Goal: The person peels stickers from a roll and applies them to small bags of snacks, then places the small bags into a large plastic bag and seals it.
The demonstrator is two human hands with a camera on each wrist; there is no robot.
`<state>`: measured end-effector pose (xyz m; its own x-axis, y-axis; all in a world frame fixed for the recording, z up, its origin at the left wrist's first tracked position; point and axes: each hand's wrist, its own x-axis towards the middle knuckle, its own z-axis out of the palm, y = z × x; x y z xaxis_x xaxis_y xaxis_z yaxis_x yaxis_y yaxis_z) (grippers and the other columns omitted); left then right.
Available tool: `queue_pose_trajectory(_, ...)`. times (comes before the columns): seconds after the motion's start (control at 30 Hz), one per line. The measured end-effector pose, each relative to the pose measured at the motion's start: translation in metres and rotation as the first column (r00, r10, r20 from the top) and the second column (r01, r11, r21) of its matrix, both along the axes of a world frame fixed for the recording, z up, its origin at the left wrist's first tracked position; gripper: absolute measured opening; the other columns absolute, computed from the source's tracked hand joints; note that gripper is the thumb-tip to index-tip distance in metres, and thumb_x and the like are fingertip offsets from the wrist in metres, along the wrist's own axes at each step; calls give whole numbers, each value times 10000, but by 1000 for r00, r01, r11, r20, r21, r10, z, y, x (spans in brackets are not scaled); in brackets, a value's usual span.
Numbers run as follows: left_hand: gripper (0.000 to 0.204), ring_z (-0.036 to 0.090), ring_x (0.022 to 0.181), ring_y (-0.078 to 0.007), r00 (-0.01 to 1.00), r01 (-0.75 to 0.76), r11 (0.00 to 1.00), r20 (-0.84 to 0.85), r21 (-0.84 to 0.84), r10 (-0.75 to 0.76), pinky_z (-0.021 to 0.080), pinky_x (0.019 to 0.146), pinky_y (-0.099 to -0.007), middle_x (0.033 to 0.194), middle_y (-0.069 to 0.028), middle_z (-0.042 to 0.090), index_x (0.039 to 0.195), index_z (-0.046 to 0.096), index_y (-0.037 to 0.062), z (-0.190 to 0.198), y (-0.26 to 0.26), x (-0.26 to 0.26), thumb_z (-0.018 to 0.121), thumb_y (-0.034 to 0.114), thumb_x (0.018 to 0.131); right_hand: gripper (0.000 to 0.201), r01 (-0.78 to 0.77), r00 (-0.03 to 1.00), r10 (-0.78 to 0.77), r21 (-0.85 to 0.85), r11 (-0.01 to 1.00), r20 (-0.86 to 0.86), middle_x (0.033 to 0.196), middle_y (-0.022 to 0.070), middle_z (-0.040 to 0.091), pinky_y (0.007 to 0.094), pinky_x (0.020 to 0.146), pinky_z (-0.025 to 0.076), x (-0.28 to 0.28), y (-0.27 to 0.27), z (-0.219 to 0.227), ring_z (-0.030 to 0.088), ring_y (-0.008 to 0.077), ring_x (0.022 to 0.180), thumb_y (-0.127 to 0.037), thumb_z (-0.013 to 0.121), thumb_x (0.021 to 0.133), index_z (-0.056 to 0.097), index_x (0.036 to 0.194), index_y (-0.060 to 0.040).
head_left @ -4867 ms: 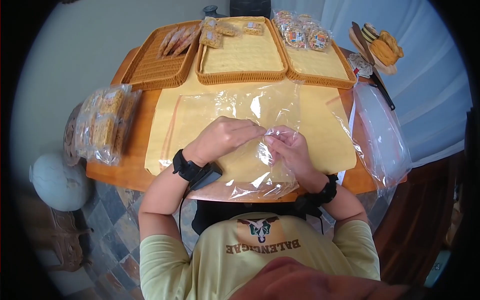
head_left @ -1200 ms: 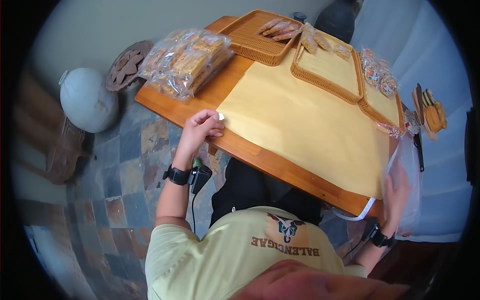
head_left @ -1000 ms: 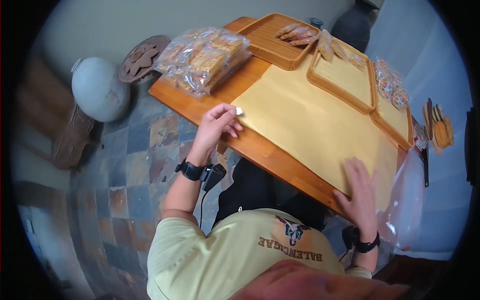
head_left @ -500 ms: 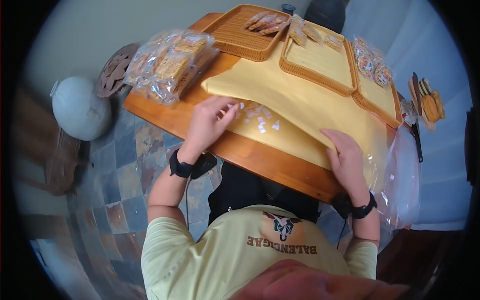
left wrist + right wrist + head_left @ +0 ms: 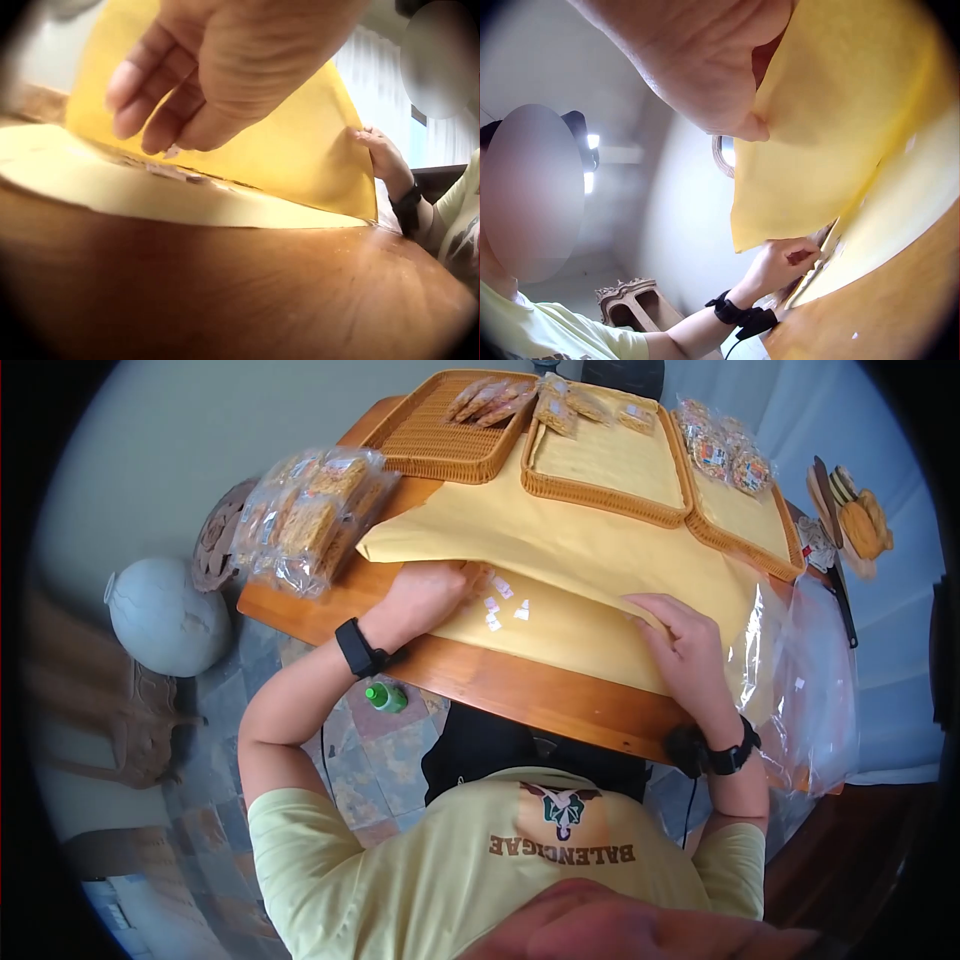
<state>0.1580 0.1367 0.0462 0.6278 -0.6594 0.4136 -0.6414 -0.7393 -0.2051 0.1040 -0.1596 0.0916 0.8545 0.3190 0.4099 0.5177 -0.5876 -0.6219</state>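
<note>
With fingers bent and thumb close to a fingertip, the left hand (image 5: 430, 597) (image 5: 225, 67) is beneath the raised front edge of a yellow sheet (image 5: 560, 540). A small white piece (image 5: 172, 152) sits between its fingertips in the left wrist view. Several white and pink paper pieces (image 5: 502, 588) are scattered on a paler yellow layer (image 5: 560, 644) under the sheet. At the sheet's right part, the right hand (image 5: 685, 650) (image 5: 705, 60) pinches the lifted edge between thumb and fingers, holding it up. The left fingertips are hidden in the head view.
Stacked snack packs (image 5: 305, 525) lie at the table's left. Three wicker trays line the far side: left (image 5: 430, 440), middle (image 5: 610, 505), right (image 5: 735, 540). Clear plastic bags (image 5: 805, 690) hang over the right edge. A green bottle (image 5: 388, 697) stands on the floor.
The right hand has come from the plastic bags to the sheet and raised its front edge, uncovering the paper pieces. The left hand, holding a white piece, has moved in under the sheet.
</note>
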Motion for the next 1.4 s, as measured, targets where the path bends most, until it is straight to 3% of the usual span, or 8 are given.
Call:
queue_pose_trajectory(0.4,165,575,617,-240,990,93,996,-109,7,-92,470,536,-330,738,-91,581,852,594,28,16,0,-10,552,165,769,207,-16,999,16,21,1000,35,878,124,610,330,678,475,-1,-10,-2,588,294,788,-44,549,726,599,927,-37)
queue_pose_trajectory(0.5,157,577,649,-254,958,-10,999,-287,38,20,474,563,-339,751,-92,587,862,600,34,23,7,-25,569,153,764,203,-22,1000,22,19,1000,-1,884,120,611,332,696,474,-3,-8,-3,586,289,802,-63,551,732,600,927,-39)
queue_pose_trajectory(0.6,168,579,780,-304,946,-31,981,-322,-190,-33,475,693,-348,912,-133,601,848,616,-4,32,7,-41,609,68,695,230,-69,997,69,12,998,-35,911,140,608,294,737,458,-5,-7,-2,593,275,832,-1,530,725,598,945,-11)
queue_pose_trajectory(0.7,194,578,755,-297,903,-109,990,-426,-89,61,475,674,-353,822,-131,589,913,617,40,45,12,-66,591,101,732,248,-113,991,112,-8,994,-69,949,139,601,316,776,451,-6,-6,-3,577,278,875,-41,556,732,593,977,-26)
queue_pose_trajectory(0.87,250,572,733,-312,675,-28,987,-731,-160,-99,463,647,-350,839,-129,588,990,600,55,90,-3,-98,601,125,751,420,-495,869,490,-79,865,-69,1110,136,515,384,898,375,-21,7,-6,468,290,1049,-177,609,757,489,1131,-26)
queue_pose_trajectory(0.97,281,575,665,-277,662,40,976,-726,-213,-186,464,602,-335,764,-107,584,1018,602,59,107,-21,-98,616,99,740,420,-673,738,673,-31,739,45,1091,139,507,434,933,344,-44,21,-2,454,289,1062,-196,602,770,481,1128,-14)
queue_pose_trajectory(1.17,229,589,642,-250,620,105,913,-692,-394,-370,470,591,-321,760,-116,598,976,609,39,97,-70,-69,599,61,749,337,-756,654,737,101,647,171,979,124,558,440,967,339,-75,26,-5,525,262,965,-171,599,776,540,1067,-12)
queue_pose_trajectory(1.4,424,593,790,-260,574,400,863,-650,-310,-499,489,679,-323,978,-126,569,1141,509,73,70,-146,-44,617,53,732,407,-469,877,469,-29,883,101,1064,126,531,432,956,338,-101,-32,0,495,267,1022,-174,635,744,519,1109,-38)
